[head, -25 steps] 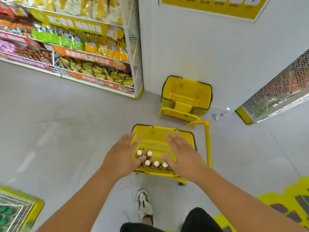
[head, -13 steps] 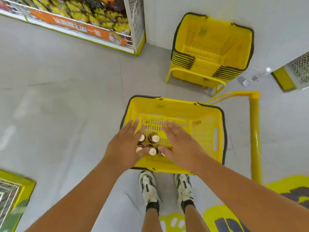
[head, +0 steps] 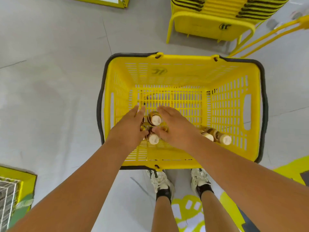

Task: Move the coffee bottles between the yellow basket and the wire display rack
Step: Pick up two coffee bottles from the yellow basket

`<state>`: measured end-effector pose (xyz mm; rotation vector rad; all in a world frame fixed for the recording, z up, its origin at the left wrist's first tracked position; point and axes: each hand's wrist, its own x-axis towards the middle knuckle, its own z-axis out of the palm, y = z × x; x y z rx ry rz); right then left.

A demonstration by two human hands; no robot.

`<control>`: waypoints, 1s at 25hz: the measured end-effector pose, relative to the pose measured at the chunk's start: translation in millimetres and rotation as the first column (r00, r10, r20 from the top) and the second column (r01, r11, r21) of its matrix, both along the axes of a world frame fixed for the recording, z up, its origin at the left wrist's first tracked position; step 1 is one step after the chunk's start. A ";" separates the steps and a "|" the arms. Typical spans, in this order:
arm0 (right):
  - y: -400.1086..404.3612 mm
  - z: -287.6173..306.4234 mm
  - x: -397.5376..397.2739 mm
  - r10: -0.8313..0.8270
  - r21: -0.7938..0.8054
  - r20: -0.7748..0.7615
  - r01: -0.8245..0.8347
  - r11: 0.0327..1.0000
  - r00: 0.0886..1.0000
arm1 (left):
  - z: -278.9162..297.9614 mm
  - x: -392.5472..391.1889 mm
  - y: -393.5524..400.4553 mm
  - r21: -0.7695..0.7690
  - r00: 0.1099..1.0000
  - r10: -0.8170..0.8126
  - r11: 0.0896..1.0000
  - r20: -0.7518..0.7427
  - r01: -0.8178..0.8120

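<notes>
Gold-labelled coffee bottles (head: 154, 118) with cream caps stand clustered at the near-left of the yellow basket (head: 184, 76), two more (head: 215, 135) lying near its right wall. The left hand (head: 132, 126) and right hand (head: 175, 128) cup the cluster from either side, fingers loosely extended against the bottles. The basket floor beyond them is bare mesh.

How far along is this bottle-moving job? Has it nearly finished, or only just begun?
Nothing looks finished. Every coffee bottle in view sits inside the yellow basket on the floor. In hand: the left hand and right hand close around a cluster of bottles near the basket's near-left corner; whether they grip yet is unclear. Two more bottles lie at the right side. No display rack holding bottles is in view, so carrying them there remains.
</notes>
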<state>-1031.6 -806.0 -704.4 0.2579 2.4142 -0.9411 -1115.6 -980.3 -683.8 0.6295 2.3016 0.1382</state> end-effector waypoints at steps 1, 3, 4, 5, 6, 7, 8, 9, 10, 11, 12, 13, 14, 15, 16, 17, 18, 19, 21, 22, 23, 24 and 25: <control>-1.8 -7.5 -0.7 0.003 -0.014 0.006 -0.003 1.000 1.000 | -6.3 -2.0 1.2 -0.020 1.000 0.017 1.000 0.013 -0.017; -4.7 -20.1 -1.6 -0.017 -0.053 0.033 0.018 0.998 0.999 | -16.4 -6.6 2.1 -0.033 0.997 0.076 0.997 0.015 -0.076; -6.1 -25.6 -2.1 -0.047 -0.078 0.043 0.050 0.996 0.998 | -20.6 -8.3 2.8 -0.026 0.994 0.106 0.994 0.015 -0.106; -7.4 -29.6 -2.9 -0.082 -0.105 0.050 0.087 0.991 0.995 | -23.7 -9.4 3.6 -0.012 0.990 0.137 0.991 0.014 -0.137; -8.1 -33.0 -4.4 -0.125 -0.131 0.049 0.131 0.983 0.991 | -27.1 -10.7 5.3 0.008 0.985 0.171 0.985 0.011 -0.171; -8.4 -35.8 -6.6 -0.175 -0.156 0.039 0.179 0.971 0.984 | -29.2 -11.5 7.2 0.038 0.976 0.217 0.975 0.006 -0.217; -9.0 -37.4 -9.5 -0.231 -0.183 0.024 0.231 0.956 0.973 | -30.5 -12.3 9.4 0.080 0.961 0.276 0.958 0.002 -0.275; -9.8 -38.0 -12.6 -0.294 -0.211 0.014 0.290 0.933 0.956 | -31.8 -12.9 11.1 0.129 0.939 0.343 0.932 0.000 -0.340; -10.7 -38.2 -15.6 -0.354 -0.236 0.013 0.347 0.908 0.935 | -33.6 -13.2 12.4 0.176 0.912 0.410 0.897 0.004 -0.404; -11.8 -39.3 -18.6 -0.399 -0.250 0.017 0.391 0.886 0.917 | -35.9 -13.1 13.5 0.217 0.883 0.469 0.860 0.018 -0.461; -13.3 -40.4 -21.5 -0.425 -0.257 0.024 0.417 0.872 0.905 | -38.2 -12.7 14.3 0.252 0.857 0.513 0.825 0.043 -0.506; -14.8 -41.7 -23.9 -0.442 -0.264 0.036 0.435 0.861 0.896 | -40.2 -11.9 14.9 0.280 0.837 0.542 0.795 0.072 -0.538; -16.0 -43.0 -25.6 -0.459 -0.279 0.051 0.454 0.846 0.887 | -42.0 -11.6 15.6 0.296 0.822 0.561 0.772 0.097 -0.562; -16.2 -44.0 -26.5 -0.484 -0.300 0.068 0.480 0.824 0.873 | -43.3 -11.6 15.7 0.302 0.811 0.573 0.758 0.114 -0.578; -14.8 -44.4 -26.7 -0.512 -0.320 0.081 0.509 0.799 0.855 | -44.4 -11.9 15.9 0.302 0.805 0.580 0.750 0.127 -0.588; -12.6 -44.0 -25.9 -0.537 -0.328 0.091 0.534 0.779 0.839 | -45.4 -11.8 15.2 0.299 0.801 0.582 0.746 0.141 -0.595; -9.7 -42.3 -24.2 -0.556 -0.325 0.098 0.554 0.766 0.826 | -45.4 -10.9 14.7 0.295 0.799 0.581 0.744 0.154 -0.599; -6.4 -39.5 -21.7 -0.569 -0.318 0.104 0.570 0.758 0.816 | -43.6 -8.9 14.6 0.294 0.798 0.578 0.744 0.167 -0.600; 0.7 -29.9 -16.0 -0.600 -0.320 0.098 0.596 0.737 0.794 | -35.8 -2.7 15.4 0.305 0.808 0.565 0.749 0.170 -0.588; 4.7 -22.6 -13.6 -0.613 -0.321 0.084 0.604 0.730 0.786 | -29.9 0.7 16.8 0.314 0.813 0.558 0.752 0.166 -0.580; 9.2 -13.7 -11.2 -0.623 -0.320 0.066 0.608 0.726 0.779 | -22.3 4.3 19.0 0.327 0.814 0.556 0.748 0.167 -0.578; 14.1 -2.9 -8.8 -0.628 -0.318 0.043 0.607 0.729 0.777 | -12.6 7.9 21.7 0.344 0.811 0.558 0.737 0.175 -0.581; 19.1 9.2 -6.5 -0.632 -0.314 0.019 0.604 0.732 0.775 | -1.1 10.5 24.2 0.362 0.807 0.560 0.724 0.187 -0.587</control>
